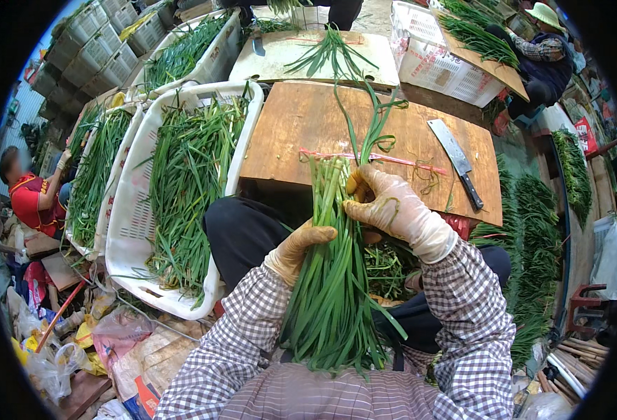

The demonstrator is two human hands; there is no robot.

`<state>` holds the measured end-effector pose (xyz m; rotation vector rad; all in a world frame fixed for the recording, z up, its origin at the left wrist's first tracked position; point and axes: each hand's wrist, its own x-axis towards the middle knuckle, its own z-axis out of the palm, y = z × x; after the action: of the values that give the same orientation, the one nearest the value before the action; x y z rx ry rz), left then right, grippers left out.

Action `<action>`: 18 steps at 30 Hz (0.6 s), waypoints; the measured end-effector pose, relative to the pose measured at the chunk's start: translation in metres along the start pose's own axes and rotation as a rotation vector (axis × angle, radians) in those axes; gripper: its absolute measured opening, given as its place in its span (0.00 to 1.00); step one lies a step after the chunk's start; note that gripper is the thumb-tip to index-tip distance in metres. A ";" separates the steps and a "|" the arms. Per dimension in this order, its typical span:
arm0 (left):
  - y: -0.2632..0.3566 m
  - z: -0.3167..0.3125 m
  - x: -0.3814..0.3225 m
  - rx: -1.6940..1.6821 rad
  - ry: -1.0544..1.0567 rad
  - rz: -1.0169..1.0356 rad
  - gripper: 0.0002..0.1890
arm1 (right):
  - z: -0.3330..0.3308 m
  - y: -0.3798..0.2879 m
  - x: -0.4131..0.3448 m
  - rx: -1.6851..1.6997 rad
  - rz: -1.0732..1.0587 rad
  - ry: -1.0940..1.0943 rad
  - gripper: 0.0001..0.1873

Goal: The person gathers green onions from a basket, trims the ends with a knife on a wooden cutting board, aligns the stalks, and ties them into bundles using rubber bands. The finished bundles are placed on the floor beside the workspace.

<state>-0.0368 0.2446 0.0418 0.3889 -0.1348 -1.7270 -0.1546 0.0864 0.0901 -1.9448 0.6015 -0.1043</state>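
A thick bunch of garlic chives (334, 273) hangs over my lap, pale cut stems up and green leaves down. Around its middle my left hand (303, 244), in a stained glove, is closed with the thumb across the front. My right hand (387, 202), also gloved, pinches a few loose chive leaves (376, 131) beside the stem ends. Those leaves point away over a wooden board (287, 121); the right fingertips are partly hidden. Pink plastic twine (418, 165) lies along the board just past the stems. To its right rests a cleaver (453, 152) with a black handle.
A white plastic crate (117, 252) full of loose chives stands at my left. Bundled chives (536, 252) cover the floor at right. Ahead is another board (245, 60) with a knife (258, 44). Other people (542, 63) sit at right and left. Plastic bags (56, 367) litter the lower left.
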 end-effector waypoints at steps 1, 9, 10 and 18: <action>-0.002 -0.002 0.002 0.037 0.014 0.005 0.33 | 0.001 0.001 0.001 -0.013 0.071 0.038 0.18; -0.001 -0.027 0.008 0.118 0.100 -0.013 0.31 | -0.018 0.025 0.006 0.663 -0.069 -0.103 0.07; 0.000 -0.030 0.008 0.102 0.074 0.005 0.33 | -0.030 0.024 0.000 0.770 -0.099 -0.001 0.05; 0.001 -0.032 0.011 -0.009 -0.060 0.060 0.43 | -0.075 0.046 -0.018 -0.623 -0.183 0.146 0.13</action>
<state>-0.0267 0.2377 0.0106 0.3232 -0.1805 -1.6802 -0.2123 0.0177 0.0870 -2.6149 0.5941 -0.1922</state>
